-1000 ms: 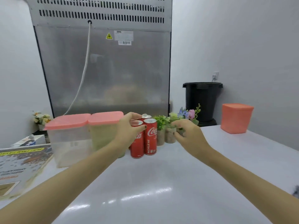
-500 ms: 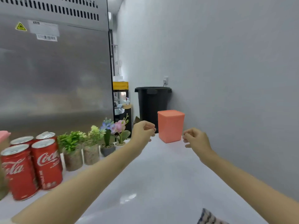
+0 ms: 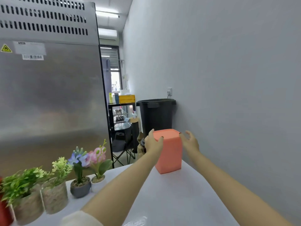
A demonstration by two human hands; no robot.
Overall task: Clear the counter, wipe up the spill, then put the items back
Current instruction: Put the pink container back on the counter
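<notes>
The orange box [image 3: 168, 150] stands upright with its lid on, at the far end of the white counter [image 3: 179, 201] and close to the grey wall on the right. The left hand [image 3: 153, 142] grips its upper left edge, the fingers curled round the side and the thumb lying on the rim of the lid. The right hand [image 3: 189, 141] is at the upper right corner with its fingers spread and lightly bent. Its thumb touches the corner, and the other fingers look just clear of the box. Along the left of the counter stands a row of small potted plants: two leafy green ones [image 3: 54, 193] in rough brownish pots, a blue flower [image 3: 80, 185] in a dark grey pot and a pink flower [image 3: 97, 181] in a white pot. The side of a red can [image 3: 3, 211] shows at the left edge, too cut off to read. Behind them rises a steel cabinet [image 3: 52, 95] bearing a yellow warning triangle [image 3: 6, 48], a white label [image 3: 29, 48] whose print is too blurred to read, and a barcode sticker [image 3: 32, 57]. A black bin [image 3: 156, 116] stands beyond the box.
</notes>
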